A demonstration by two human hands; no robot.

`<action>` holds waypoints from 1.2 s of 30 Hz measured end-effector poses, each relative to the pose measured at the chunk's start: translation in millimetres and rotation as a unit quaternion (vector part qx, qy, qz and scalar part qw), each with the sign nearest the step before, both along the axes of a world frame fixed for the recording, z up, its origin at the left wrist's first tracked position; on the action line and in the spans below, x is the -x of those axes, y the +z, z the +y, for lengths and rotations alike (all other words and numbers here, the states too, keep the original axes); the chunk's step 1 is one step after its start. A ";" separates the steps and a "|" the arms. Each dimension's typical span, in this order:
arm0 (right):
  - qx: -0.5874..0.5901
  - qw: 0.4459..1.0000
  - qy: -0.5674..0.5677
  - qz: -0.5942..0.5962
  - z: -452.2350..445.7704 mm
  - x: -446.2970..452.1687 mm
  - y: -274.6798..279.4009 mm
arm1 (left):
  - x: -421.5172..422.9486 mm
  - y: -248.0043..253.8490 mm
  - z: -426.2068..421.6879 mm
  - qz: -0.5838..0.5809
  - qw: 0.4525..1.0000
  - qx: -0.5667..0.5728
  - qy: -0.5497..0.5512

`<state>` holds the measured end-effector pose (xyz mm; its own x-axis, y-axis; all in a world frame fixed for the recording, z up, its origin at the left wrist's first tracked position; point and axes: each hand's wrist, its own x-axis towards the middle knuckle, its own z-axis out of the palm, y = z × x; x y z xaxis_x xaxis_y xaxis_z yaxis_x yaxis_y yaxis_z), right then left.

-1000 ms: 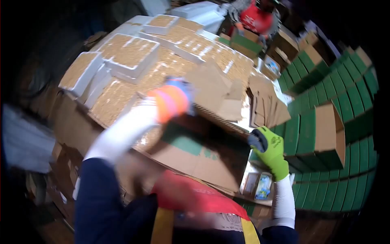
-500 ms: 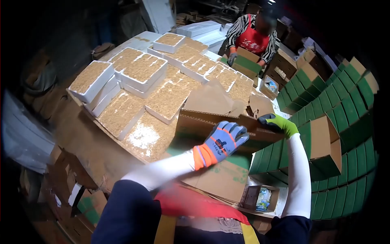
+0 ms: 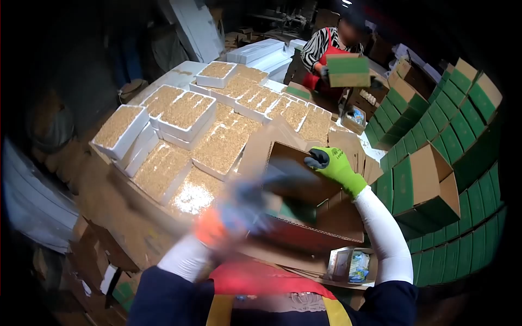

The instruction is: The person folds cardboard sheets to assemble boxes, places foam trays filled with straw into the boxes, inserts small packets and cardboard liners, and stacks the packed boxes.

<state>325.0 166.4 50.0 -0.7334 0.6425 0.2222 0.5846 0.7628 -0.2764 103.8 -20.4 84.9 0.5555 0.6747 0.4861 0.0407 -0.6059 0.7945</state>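
Note:
An opened-out cardboard box point(image 3: 334, 214), brown inside with some green, stands in front of me with its top open. My right hand point(image 3: 333, 163), in a lime-green glove with dark fingertips, is closed on the box's far upper edge. My left hand point(image 3: 239, 209), in a blue-grey glove with an orange cuff, is smeared by motion at the box's left side; its fingers cannot be made out. Flat brown cardboard point(image 3: 261, 251) lies under the box near my body.
White foam trays point(image 3: 187, 111) filled with tan crumbly material cover the table's left and middle. Green-and-brown boxes point(image 3: 429, 179) stand stacked at right. A small box of packets point(image 3: 359, 266) sits near my right forearm. Across the table, a co-worker point(image 3: 321, 54) holds a green box point(image 3: 348, 70).
The cardboard has gone from folded flat to an open box. My left hand has moved left and down, away from its upper edge. The co-worker's box is now raised.

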 end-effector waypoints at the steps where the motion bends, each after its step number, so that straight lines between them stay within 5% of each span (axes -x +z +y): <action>1: 0.001 1.000 -0.007 0.007 -0.3 1.1 -1.3 | 20.1 -6.5 9.1 -0.043 0.997 0.070 -0.014; 2: -0.014 1.000 -0.007 0.017 2.6 5.9 -0.2 | 29.0 -51.2 36.6 -0.046 0.990 0.048 0.128; 4: 0.019 1.000 -0.017 0.012 13.3 6.7 -4.8 | 4.1 -81.1 50.9 0.162 0.959 -0.077 0.218; 5: -0.071 0.995 0.029 0.071 7.6 1.4 -0.9 | -23.0 -83.0 54.8 0.371 0.900 -0.174 0.150; 6: -0.157 0.976 0.072 0.130 -4.9 -8.2 9.6 | -26.7 -93.5 57.5 0.366 0.903 -0.169 0.150; 8: -0.137 0.980 -0.050 0.134 -50.2 -49.2 57.8 | -31.1 -123.3 66.9 0.330 0.904 -0.229 0.145; 9: -0.066 0.981 -0.126 0.134 -74.4 -67.7 77.3 | -28.6 -121.6 65.9 0.220 0.937 -0.208 0.174; 11: -0.019 0.995 -0.015 -0.097 -115.1 -95.6 74.4 | -24.0 -120.1 61.8 0.203 0.933 -0.211 0.209; 13: -0.026 0.966 0.038 -0.255 -165.1 -75.4 70.1 | -34.5 -118.1 64.2 0.176 0.950 -0.137 0.219; 15: 0.125 0.968 0.164 -0.140 -133.0 -78.5 19.1 | -25.8 -112.1 74.4 0.104 0.987 -0.001 0.121; 16: 0.301 0.945 0.095 -0.083 -110.7 -75.8 12.4 | -13.6 -114.2 84.2 -0.091 0.976 0.199 -0.018; 17: 0.465 0.884 0.022 -0.026 -90.7 -70.2 12.3 | -2.0 -114.8 90.0 -0.278 0.868 0.380 -0.154; 18: 0.492 0.869 -0.054 -0.003 -88.2 -56.1 9.4 | 6.5 -109.5 89.8 -0.259 0.872 0.396 -0.128; 19: 0.455 0.887 -0.058 -0.053 -76.1 -57.1 -3.2 | -4.5 -102.9 84.3 -0.075 0.957 0.281 0.009; 20: 0.306 0.952 0.011 -0.004 -68.2 -64.0 0.3 | -15.9 -96.9 78.1 0.131 0.966 0.170 0.141; 21: 0.152 0.984 0.085 0.045 -66.2 -56.6 12.4 | -20.0 -98.9 67.1 0.303 0.928 -0.074 0.204; 25: 0.051 0.991 -0.081 0.089 5.7 -88.1 -16.6 | -31.5 -107.5 66.0 0.229 0.848 -0.310 0.364; 27: -0.044 0.987 -0.156 0.020 7.2 -86.6 -36.9 | -32.5 -98.2 47.4 0.204 0.822 -0.320 0.425; 29: -0.159 0.958 -0.189 -0.146 -32.7 -74.2 -58.0 | -35.0 -102.3 42.5 0.235 0.720 -0.206 0.620; 30: 0.021 0.985 -0.170 0.032 -28.6 -95.4 -92.2 | -36.5 -110.3 43.0 0.285 0.651 -0.148 0.688; 31: 0.098 0.957 -0.214 0.171 -38.0 -95.7 -84.1 | -40.4 -118.8 43.6 0.288 0.652 -0.134 0.688; 32: 0.167 0.920 -0.325 0.140 -44.6 -98.2 -66.0 | -35.4 -122.2 51.3 0.303 0.754 0.058 0.580; 33: 0.390 0.838 -0.380 -0.020 -43.7 -98.9 -24.2 | -29.4 -123.8 51.8 0.302 0.812 0.246 0.435; 36: 0.557 0.756 -0.343 -0.017 -59.2 -139.8 1.1 | -38.2 -82.8 25.7 0.268 0.837 0.155 0.451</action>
<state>464.8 107.2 51.1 -0.1354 0.6489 -0.7487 0.7576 -0.4191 -0.5003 142.0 5.2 2.0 -0.1661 0.9846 0.0548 0.7713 0.0951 0.6293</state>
